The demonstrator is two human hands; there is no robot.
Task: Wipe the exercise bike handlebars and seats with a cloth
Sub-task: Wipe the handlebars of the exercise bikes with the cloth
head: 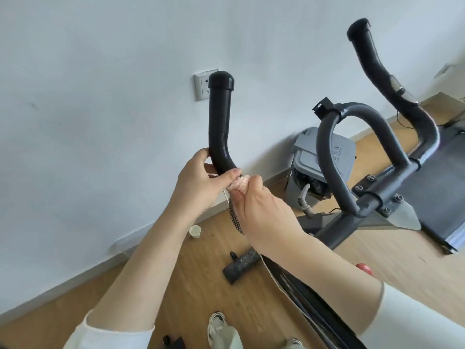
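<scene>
Both forearms reached up and forward, white sleeves pushed back past the wrists; left hand (pixel 198 180) curled round the bend of the left handlebar (pixel 220 122), thumb lying across the front of the tube, fingers hidden behind it; right hand (pixel 264 210) just below, touching the left, fist closed on a pink cloth (pixel 239 183) bunched round the same bar; a dark mesh-patterned strip hung down under the fist, its nature unclear; bar matte black, capped at the top, rising upright from the bend against the white wall (pixel 100 96); cloth pale pink, fuzzy, mostly buried between the two hands; right handlebar (pixel 372 61) well apart at upper right, same black finish, with a silvery patch partway down; grey centre loop (pixel 327 137) between them, bolted to the stem; counted: two horn bars, one loop, one cloth, two hands; beyond, one wall socket (pixel 202 85), one paper cup (pixel 195 231) on the wood floor near the skirting, one grey bin (pixel 307 157) behind the loop.
</scene>
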